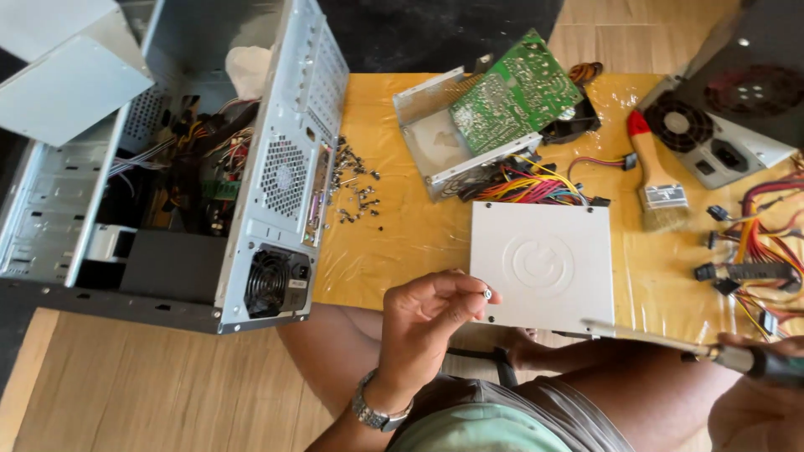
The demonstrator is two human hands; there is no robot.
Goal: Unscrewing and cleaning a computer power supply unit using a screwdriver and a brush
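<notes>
pinching a screw in left hand beside grey cover plate.

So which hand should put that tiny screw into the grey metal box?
Probably the left hand. It pinches the small screw at its fingertips, right against the edge of the grey metal box. The right hand grips the screwdriver, whose shaft lies along the box's near edge.

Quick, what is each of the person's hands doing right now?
Left hand: fingers pinched shut on a small silver metal screw.
Right hand: closed around a long dark-handled metal screwdriver.
</notes>
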